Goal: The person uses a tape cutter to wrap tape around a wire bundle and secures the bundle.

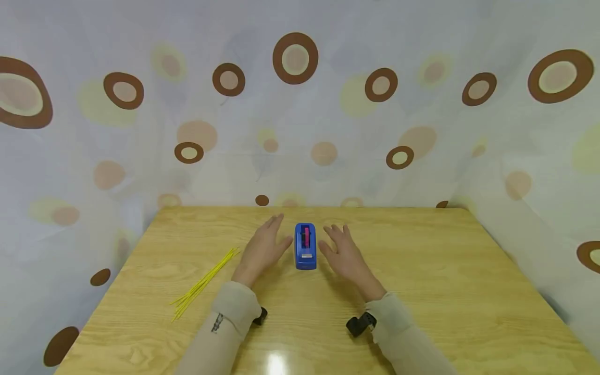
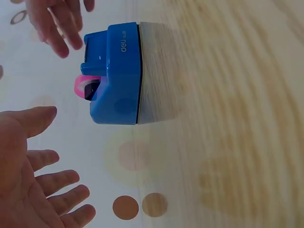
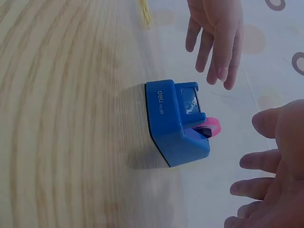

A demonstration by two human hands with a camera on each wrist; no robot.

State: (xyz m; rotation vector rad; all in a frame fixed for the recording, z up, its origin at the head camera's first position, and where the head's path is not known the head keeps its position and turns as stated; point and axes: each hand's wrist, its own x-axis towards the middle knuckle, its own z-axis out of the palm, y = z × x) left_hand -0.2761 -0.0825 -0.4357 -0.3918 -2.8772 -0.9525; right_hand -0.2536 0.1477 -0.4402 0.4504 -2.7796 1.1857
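A blue tape dispenser (image 1: 305, 260) with a pink roll of tape (image 1: 307, 237) stands on the wooden table between my two hands. To its left is my left hand (image 1: 263, 251), fingers apart and nothing in them; the thumb points toward the dispenser's side. On the other side my right hand (image 1: 346, 259) mirrors it, also holding nothing. The left wrist view shows the dispenser (image 2: 118, 76) from the side, a gap between it and the left fingers (image 2: 57, 183). In the right wrist view the serrated cutter of the dispenser (image 3: 166, 123) faces up, apart from the right fingers (image 3: 259, 161).
A loose bunch of thin yellow sticks (image 1: 203, 285) lies on the table (image 1: 445, 291) left of my left forearm. Behind the table's far edge hangs a pale patterned cloth (image 1: 328, 120), which also rises at both sides. Black wrist cameras (image 1: 360, 324) sit under both sleeves.
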